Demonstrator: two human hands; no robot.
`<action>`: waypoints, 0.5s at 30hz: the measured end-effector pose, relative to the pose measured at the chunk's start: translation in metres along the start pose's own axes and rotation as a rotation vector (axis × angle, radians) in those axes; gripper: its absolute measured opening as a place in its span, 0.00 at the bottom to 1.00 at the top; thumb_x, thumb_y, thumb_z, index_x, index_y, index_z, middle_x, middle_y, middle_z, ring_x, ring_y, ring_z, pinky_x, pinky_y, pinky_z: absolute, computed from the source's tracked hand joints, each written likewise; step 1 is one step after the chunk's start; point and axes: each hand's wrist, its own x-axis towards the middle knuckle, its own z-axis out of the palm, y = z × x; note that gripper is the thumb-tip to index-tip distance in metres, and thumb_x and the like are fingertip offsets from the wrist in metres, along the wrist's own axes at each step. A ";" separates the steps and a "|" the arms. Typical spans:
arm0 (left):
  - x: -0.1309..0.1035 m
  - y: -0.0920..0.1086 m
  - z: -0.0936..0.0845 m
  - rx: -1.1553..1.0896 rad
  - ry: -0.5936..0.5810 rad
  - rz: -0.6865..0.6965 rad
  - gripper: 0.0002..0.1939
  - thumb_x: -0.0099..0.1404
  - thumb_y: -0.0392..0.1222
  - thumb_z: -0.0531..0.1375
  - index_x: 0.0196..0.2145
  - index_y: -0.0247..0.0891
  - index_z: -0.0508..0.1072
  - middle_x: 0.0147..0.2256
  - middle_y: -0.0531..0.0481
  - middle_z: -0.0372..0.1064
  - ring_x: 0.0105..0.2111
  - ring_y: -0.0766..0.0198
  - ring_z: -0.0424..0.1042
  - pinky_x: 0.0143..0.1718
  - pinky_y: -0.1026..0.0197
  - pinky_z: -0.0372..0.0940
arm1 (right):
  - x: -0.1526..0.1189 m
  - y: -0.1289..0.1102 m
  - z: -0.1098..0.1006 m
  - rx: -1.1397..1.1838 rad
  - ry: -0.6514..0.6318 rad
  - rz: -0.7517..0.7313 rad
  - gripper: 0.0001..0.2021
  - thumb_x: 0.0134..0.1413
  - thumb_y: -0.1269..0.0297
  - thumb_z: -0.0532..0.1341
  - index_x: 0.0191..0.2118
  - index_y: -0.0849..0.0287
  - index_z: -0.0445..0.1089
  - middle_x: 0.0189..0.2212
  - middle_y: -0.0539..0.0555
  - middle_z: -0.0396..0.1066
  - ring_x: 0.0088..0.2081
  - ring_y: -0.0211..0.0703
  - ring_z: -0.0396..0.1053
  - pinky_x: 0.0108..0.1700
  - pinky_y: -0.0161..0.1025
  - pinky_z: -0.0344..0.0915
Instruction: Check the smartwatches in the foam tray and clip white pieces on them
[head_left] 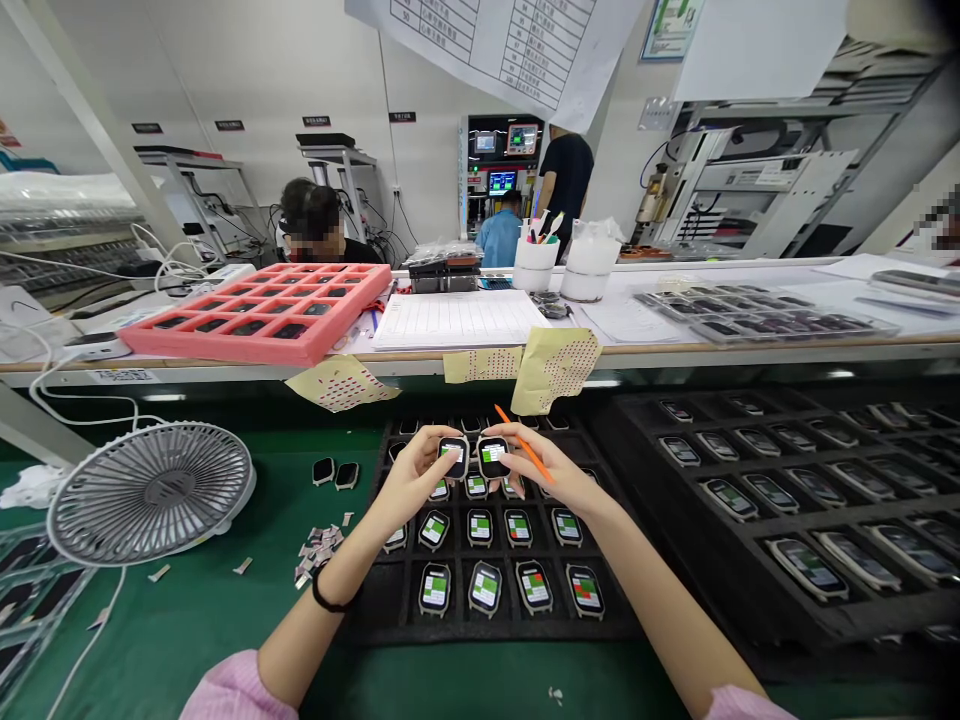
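Watch faces (453, 457) with green-and-white screens, text illegible; each hand (427, 462) grips one, side by side.

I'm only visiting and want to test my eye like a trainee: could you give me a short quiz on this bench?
1. True or false: the left hand holds a watch.
2. Where is the orange stick? A) at the left hand; B) at the right hand; C) on the fan.
3. Fill in the colour: the foam tray at upper left is ____.

Key: 1 true; 2 B; 3 pink.
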 end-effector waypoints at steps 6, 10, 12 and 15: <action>0.000 0.000 0.000 0.036 -0.024 0.015 0.19 0.65 0.53 0.56 0.47 0.38 0.66 0.34 0.50 0.67 0.21 0.72 0.56 0.21 0.68 0.54 | 0.000 -0.003 0.002 0.009 0.026 -0.005 0.14 0.60 0.58 0.58 0.50 0.54 0.64 0.44 0.55 0.68 0.27 0.36 0.71 0.23 0.32 0.64; 0.000 -0.001 -0.001 0.045 -0.025 0.004 0.19 0.66 0.54 0.55 0.47 0.39 0.66 0.34 0.51 0.66 0.22 0.72 0.56 0.21 0.68 0.54 | 0.000 -0.006 0.005 0.024 0.049 -0.017 0.14 0.59 0.58 0.59 0.48 0.55 0.65 0.40 0.54 0.69 0.27 0.37 0.72 0.21 0.31 0.62; -0.001 0.000 -0.001 0.043 -0.025 -0.007 0.19 0.66 0.54 0.54 0.47 0.39 0.66 0.32 0.51 0.65 0.21 0.72 0.56 0.20 0.68 0.55 | 0.000 -0.006 0.006 0.031 0.062 -0.020 0.14 0.58 0.58 0.60 0.48 0.56 0.65 0.37 0.53 0.69 0.27 0.38 0.73 0.20 0.31 0.62; -0.001 0.003 -0.001 0.032 -0.012 -0.005 0.20 0.66 0.55 0.55 0.47 0.38 0.67 0.31 0.52 0.65 0.21 0.72 0.57 0.20 0.67 0.56 | 0.000 -0.006 0.007 0.032 0.088 -0.022 0.13 0.57 0.58 0.61 0.47 0.56 0.65 0.35 0.52 0.69 0.26 0.38 0.72 0.20 0.31 0.61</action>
